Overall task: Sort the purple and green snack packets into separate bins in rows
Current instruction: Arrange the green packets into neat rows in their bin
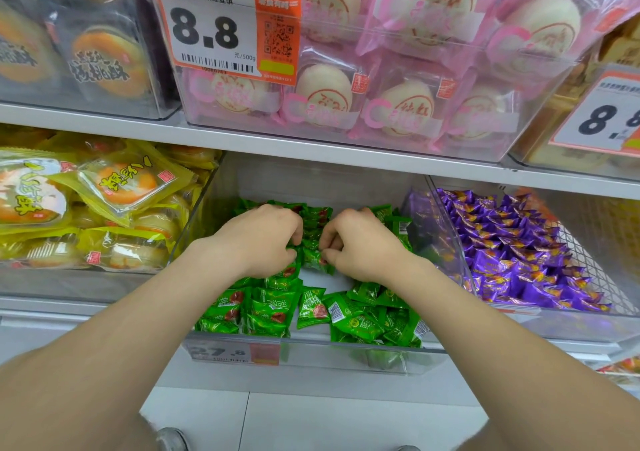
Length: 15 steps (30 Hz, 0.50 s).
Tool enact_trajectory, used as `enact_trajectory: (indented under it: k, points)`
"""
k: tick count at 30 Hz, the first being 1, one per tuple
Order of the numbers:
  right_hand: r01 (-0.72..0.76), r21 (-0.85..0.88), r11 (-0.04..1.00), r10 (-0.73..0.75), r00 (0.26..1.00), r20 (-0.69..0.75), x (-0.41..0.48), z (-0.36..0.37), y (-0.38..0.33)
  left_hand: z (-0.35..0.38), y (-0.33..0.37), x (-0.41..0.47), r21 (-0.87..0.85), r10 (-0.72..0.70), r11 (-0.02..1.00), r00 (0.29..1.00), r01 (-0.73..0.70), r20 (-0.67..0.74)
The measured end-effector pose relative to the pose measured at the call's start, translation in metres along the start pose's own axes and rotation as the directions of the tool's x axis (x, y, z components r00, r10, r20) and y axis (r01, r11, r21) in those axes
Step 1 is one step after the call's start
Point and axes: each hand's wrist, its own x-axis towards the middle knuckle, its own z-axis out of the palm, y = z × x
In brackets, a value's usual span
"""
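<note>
1. Shop shelving fills the head view: clear bins stand side by side on a white shelf, with yellow packets (114, 187) to the left and pink packets (398, 104) on the shelf above.
2. Green packets (273, 308) lie in the middle bin (346, 350), loose along its front and lined up at its centre. Purple packets (519, 253) fill the right bin (571, 326) in rows, beyond a clear wall.
3. Left hand (266, 239) and right hand (360, 246) both reach into the middle bin, fingers curled, each pinching green packets from its own side of the centre line.
4. That line's long axis runs from the back of the bin toward the person, straight between the hands and equally near to both. The loose packets lie just in front of the wrists, so the next pick probably means drawing either hand back toward the body
</note>
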Motion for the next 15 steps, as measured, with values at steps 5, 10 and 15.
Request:
enact_trajectory:
  k: [5,10,15]
  points:
    - [-0.028,-0.004,1.0,0.028,0.999,-0.046,0.006,0.007,0.004,0.001,0.001,-0.001,-0.024,0.059,0.998,0.998,-0.059,0.017]
    - [-0.112,-0.031,0.993,0.109,0.991,-0.084,0.011,0.015,0.008,0.004,0.005,0.0,-0.029,0.105,0.994,0.994,-0.104,0.031]
    - [-0.073,-0.06,0.996,0.064,0.988,-0.144,0.001,-0.007,-0.003,0.002,0.003,0.0,-0.008,0.1,0.995,0.995,-0.1,0.001]
